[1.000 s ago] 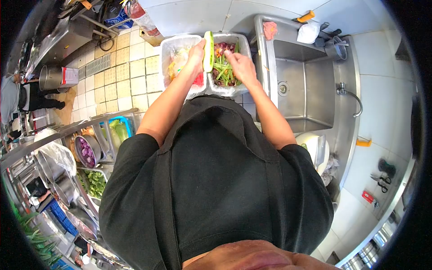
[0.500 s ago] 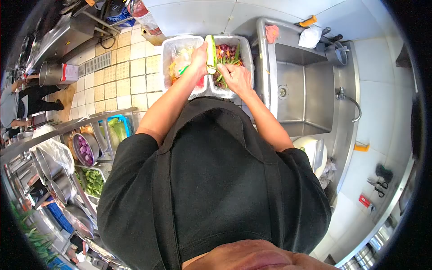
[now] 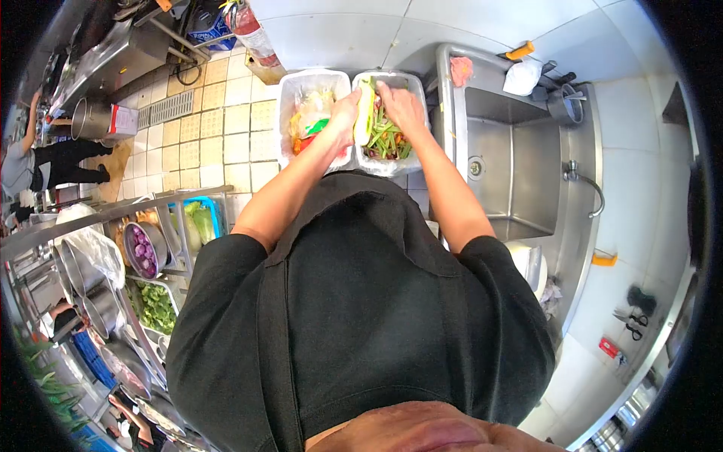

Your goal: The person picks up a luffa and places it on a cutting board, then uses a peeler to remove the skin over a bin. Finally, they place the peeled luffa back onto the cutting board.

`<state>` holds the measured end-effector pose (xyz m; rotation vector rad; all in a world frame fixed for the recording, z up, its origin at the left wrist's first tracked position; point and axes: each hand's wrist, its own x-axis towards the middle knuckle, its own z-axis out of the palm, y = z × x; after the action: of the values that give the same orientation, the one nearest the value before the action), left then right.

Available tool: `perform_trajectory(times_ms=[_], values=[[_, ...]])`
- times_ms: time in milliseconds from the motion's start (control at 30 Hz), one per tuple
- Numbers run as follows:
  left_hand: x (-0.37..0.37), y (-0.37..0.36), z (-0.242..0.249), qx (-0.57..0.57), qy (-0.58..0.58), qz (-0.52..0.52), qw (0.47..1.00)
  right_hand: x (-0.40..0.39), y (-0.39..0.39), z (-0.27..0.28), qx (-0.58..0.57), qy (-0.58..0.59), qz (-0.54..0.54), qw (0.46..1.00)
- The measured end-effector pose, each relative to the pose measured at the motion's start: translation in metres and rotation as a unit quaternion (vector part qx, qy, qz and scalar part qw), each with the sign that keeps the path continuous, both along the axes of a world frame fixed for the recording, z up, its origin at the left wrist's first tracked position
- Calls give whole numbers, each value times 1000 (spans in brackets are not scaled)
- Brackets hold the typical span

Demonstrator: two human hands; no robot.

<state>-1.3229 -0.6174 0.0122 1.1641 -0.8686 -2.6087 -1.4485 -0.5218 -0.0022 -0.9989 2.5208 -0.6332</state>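
Observation:
My left hand (image 3: 345, 120) is closed around a long, partly peeled cucumber (image 3: 364, 120), pale green with darker strips. The cucumber stands on a slant over the inner side of the right white-lined bin (image 3: 423, 124). At its far end, my right hand (image 3: 403, 110) is closed, fingers curled against the cucumber's side. Whatever the right hand grips is hidden by the fingers. Below both hands, green peel strips (image 3: 390, 143) lie over purple and orange scraps in that bin. The left white-lined bin (image 3: 284, 120), holding plastic and mixed waste, is beside my left forearm.
A steel sink (image 3: 512, 158) with a tap stands to the right. On the left, a metal rack holds a pot of purple onions (image 3: 143, 250) and leafy greens (image 3: 157, 307). A fire extinguisher (image 3: 251, 34) stands by the wall. Another person (image 3: 64, 166) is far left.
My right hand has moved from the cucumber's near end up to its far end. More green strips lie in the right bin. The view has shifted slightly.

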Motion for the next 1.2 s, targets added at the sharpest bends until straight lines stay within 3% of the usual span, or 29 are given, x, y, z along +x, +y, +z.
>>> perform_trajectory(times_ms=[100, 200, 233, 333, 367, 400, 467, 567, 667, 833, 933, 1000, 1067, 1100, 1133, 1167, 1200], values=[[7, 2, 4, -59, 47, -71, 995, -33, -11, 6, 93, 11, 6, 996], [6, -3, 17, -45, 113, -126, 984, -56, -14, -5, 103, -49, -60, 992], [4, -9, 17, -57, 99, -115, 987, -60, -14, -15, 5, -47, -92, 995], [4, -20, 8, -85, 53, -79, 992, -41, -16, -5, -112, -301, -195, 927], [4, -22, 8, -93, 38, -71, 992, -22, -16, 8, -154, -310, -171, 923], [3, -23, 7, -100, 21, -65, 993, -5, -17, 9, -164, -249, -124, 946], [1, -23, -10, -82, 65, -36, 994, 19, -17, 4, -209, -218, -94, 949], [11, -28, -4, -67, 75, -79, 992, 33, -16, -4, -342, -244, -174, 890], [18, -36, -8, -43, 75, -76, 993, 37, -8, 16, -350, -313, -226, 854], [22, -57, -18, -34, 83, -56, 994, 31, -13, 41, -354, -229, -259, 869], [31, -69, -33, -32, 75, -56, 995, 20, -10, 37, -227, -111, -202, 946], [28, -83, -60, -36, 87, -91, 991, 28, -2, 35, -230, -110, -194, 947], [27, -67, -42, -71, 55, -56, 994, 19, 2, -26, -191, -125, -189, 955], [21, -55, -36, -56, 81, -39, 994, 39, 11, 12, -180, -208, -154, 949], [16, -40, -28, -43, 87, -47, 994, 49, 15, -13, -192, -247, -160, 936], [10, -32, -34, -24, 84, -79, 993, 65, 27, -3, -260, -233, -106, 931], [3, -18, -40, -6, 81, -104, 991, 84, 42, 26, -181, -161, -123, 962]])
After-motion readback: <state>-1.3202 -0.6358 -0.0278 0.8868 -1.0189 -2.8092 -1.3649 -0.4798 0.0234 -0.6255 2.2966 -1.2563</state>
